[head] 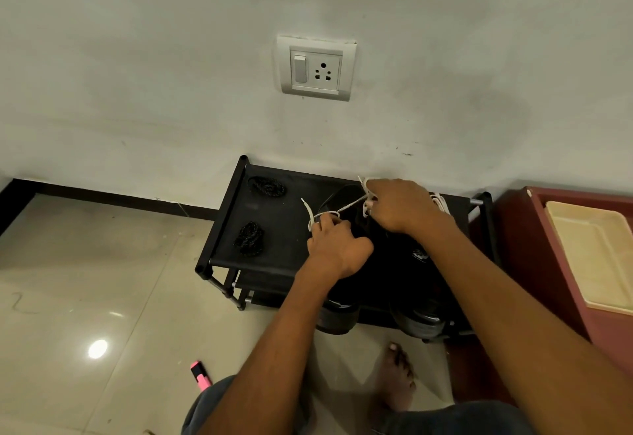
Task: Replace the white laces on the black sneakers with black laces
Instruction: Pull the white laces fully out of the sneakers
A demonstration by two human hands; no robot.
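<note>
Two black lace bundles (pixel 267 187) (pixel 249 239) coiled on the rack's (pixel 222 215) left half, well apart from both hands, bare black shelf between and around them. Open floor (pixel 85 263) off the left edge, pink highlighter (pixel 200 375) lying near the knee. Left hand (pixel 334 246), fingers curled, pinching the white lace (pixel 313 217) over the left sneaker (pixel 339 311). Right hand (pixel 399 205), fingers clamped on the same lace's other end near the back edge by the wall. Right sneaker (pixel 419 318) alongside, small white logo (pixel 420 255) too blurred to read. Red cabinet (pixel 524 263) crowding the right edge.
</note>
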